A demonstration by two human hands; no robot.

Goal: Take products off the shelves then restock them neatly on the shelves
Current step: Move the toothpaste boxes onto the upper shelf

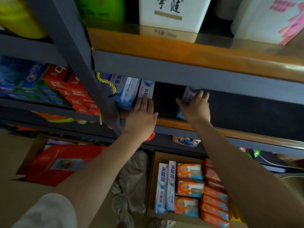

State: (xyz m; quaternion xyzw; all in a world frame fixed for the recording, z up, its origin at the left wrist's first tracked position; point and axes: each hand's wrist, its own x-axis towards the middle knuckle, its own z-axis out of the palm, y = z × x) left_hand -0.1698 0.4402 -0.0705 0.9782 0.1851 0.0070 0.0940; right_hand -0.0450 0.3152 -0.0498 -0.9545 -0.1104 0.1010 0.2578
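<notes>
Both my hands reach into the middle shelf [171, 123]. My left hand [141, 117] lies flat, fingers together, against a white-and-blue toothpaste box [146, 89] that stands upright beside a few similar boxes [126, 92] at the shelf's left end. My right hand [195, 107] grips another toothpaste box [189, 94], held upright a little to the right, apart from that row; the hand covers most of it. A dark gap of shelf lies between the two boxes.
A cardboard box [152, 183] on the floor holds two toothpaste boxes [165, 186] and several orange packets [189, 188]. Left of it stands another carton with a red package [65, 162]. Red boxes [72, 91] fill the left bay. A grey upright post [77, 55] divides the bays.
</notes>
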